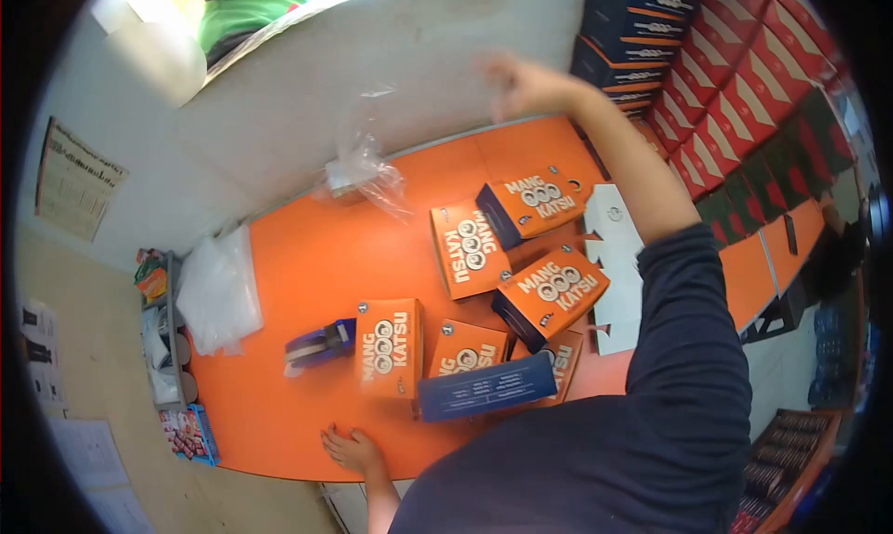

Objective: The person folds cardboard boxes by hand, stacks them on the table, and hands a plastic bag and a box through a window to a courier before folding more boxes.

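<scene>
Orange-and-navy cardboard boxes (470,255) clustered on the orange counter (302,246), right hand (528,83) outstretched beyond, its grip too blurred to tell, left hand (353,448) released, fingers spread at near edge, crumpled clear plastic (372,173) by wall (279,134).

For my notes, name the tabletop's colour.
Orange, seen best in the head view.

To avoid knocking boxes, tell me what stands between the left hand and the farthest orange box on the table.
Two boxes stand roughly between the left hand and the farthest box: first the orange box beside the tape dispenser, then the middle box.
</scene>
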Demonstrator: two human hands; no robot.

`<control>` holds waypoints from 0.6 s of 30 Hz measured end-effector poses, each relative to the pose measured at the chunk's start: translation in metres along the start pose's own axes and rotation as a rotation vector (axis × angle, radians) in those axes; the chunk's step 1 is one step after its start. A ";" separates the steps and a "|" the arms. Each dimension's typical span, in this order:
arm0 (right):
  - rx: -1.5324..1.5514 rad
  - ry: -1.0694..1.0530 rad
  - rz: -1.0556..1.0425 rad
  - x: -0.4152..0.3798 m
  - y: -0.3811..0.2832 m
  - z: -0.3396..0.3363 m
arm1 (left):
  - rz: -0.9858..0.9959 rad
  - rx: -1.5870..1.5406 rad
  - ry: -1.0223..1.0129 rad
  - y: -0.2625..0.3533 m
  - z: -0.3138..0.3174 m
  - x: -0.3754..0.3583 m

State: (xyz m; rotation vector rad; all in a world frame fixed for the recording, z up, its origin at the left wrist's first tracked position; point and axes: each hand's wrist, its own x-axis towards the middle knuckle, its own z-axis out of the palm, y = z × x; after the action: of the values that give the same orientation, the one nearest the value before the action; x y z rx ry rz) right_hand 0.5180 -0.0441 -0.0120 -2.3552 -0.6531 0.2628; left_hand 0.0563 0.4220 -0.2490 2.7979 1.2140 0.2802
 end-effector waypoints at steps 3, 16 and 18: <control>-0.352 -0.592 0.043 -0.066 0.022 0.074 | -0.001 0.001 0.005 0.001 -0.002 0.002; -0.467 -0.202 0.034 -0.081 0.051 0.126 | 0.053 0.015 0.049 -0.013 0.012 0.001; -0.532 -0.136 -0.018 -0.085 0.043 0.115 | 0.096 0.009 0.082 -0.017 0.019 0.004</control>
State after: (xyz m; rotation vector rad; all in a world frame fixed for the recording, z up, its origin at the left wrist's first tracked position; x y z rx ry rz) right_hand 0.4218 -0.0516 -0.1258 -2.8532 -0.8966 0.2670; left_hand 0.0505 0.4367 -0.2699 2.8841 1.1003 0.4001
